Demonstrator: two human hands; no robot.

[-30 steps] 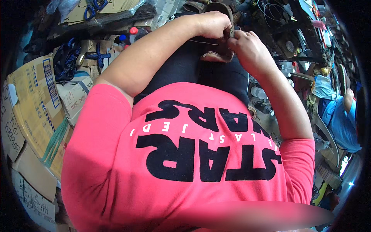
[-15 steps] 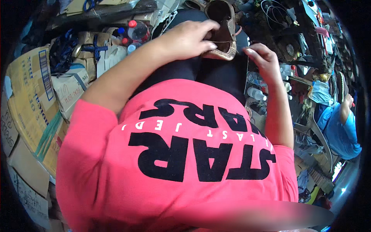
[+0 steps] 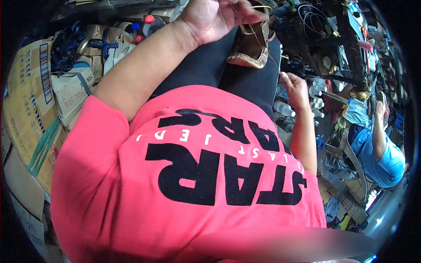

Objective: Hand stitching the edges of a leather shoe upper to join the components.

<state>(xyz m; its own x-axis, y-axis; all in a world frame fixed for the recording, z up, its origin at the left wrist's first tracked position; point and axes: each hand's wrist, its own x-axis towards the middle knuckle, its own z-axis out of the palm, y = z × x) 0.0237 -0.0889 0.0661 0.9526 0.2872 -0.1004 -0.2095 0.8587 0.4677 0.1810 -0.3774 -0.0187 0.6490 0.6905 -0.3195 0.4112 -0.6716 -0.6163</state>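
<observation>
A brown shoe (image 3: 248, 58) with pale stitching along its edge rests on my dark-trousered thighs, its opening toward me. My left hand (image 3: 210, 19) is raised over the shoe's far part, palm partly turned up, its fingertips pinching a thin thread. The thread (image 3: 251, 29) runs down from those fingers to the shoe. To the right of the shoe, beside my thigh, my right hand (image 3: 295, 87) is closed, thumb against the fingers. Another strand slants from the shoe toward it. What lies inside the right hand's pinch is too small to make out clearly.
Cardboard boxes (image 3: 33, 105) and red-capped bottles (image 3: 152, 25) crowd the left. Several clear plastic bottles (image 3: 285, 108) lie beyond my right forearm. Farther right, another person in a blue shirt (image 3: 383, 160) sits by a cluttered work area. A white cable (image 3: 313, 19) loops at upper right.
My left hand has lifted off the shoe's edge and moved up and away, drawing thread. My right hand has shifted slightly lower. The other person's arm has moved.
</observation>
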